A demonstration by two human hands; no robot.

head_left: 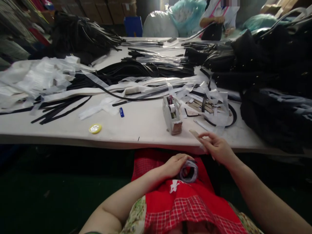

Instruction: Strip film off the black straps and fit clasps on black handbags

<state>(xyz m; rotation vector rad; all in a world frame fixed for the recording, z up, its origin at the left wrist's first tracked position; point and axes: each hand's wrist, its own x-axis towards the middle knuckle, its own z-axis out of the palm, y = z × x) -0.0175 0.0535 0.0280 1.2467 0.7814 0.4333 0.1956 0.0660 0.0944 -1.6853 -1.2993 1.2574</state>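
Holding a roll and a pale strip by the near edge of the table

The left hand is gripping the roll below that edge, against the red apron. The right hand is pinching the strip, whose long axis is pointing forward and left towards the dispenser. The roll is sitting left of the right hand, closer to the body. Pale marks are showing on the blue item, too small to read.
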